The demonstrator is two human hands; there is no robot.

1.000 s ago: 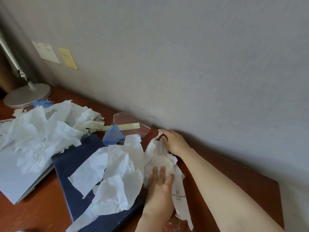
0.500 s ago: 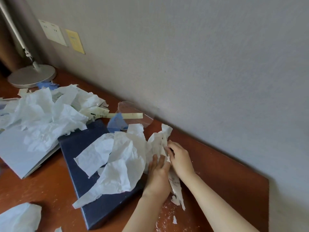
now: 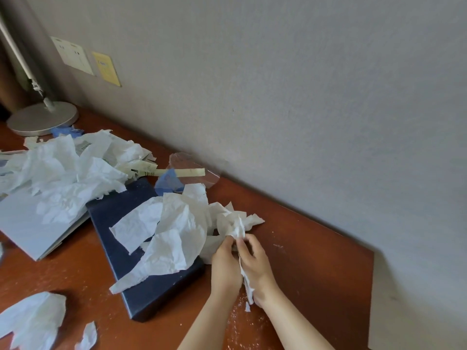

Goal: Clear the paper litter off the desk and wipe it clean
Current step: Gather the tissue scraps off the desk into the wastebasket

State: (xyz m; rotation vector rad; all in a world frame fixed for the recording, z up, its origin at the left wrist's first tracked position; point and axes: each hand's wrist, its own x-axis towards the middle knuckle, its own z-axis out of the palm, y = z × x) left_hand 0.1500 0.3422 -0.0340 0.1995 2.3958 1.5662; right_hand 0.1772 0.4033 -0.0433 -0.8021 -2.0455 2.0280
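Note:
My left hand [image 3: 225, 264] and my right hand [image 3: 255, 261] are pressed together on the red-brown desk [image 3: 316, 261], both gripping one crumpled white paper scrap [image 3: 236, 224] that bunches above the fingers and trails down between the wrists. More torn white paper [image 3: 174, 236] lies draped over a dark blue book [image 3: 121, 248] just left of my hands. A large heap of crumpled paper [image 3: 63, 173] sits further left. White crumbs speckle the desk near my wrists.
A light grey notebook [image 3: 27, 228] lies under the left heap. A lamp base [image 3: 43, 118] stands at the far left by the wall. A clear plastic piece [image 3: 199, 168] and yellow strip [image 3: 187, 172] rest by the wall. Loose paper [image 3: 32, 319] lies at bottom left. The desk ends at right [image 3: 371, 286].
My hands came together and bunched the scrap up off the desk; earlier the left palm lay flat on it and the right reached toward the wall. The view shifted right and down.

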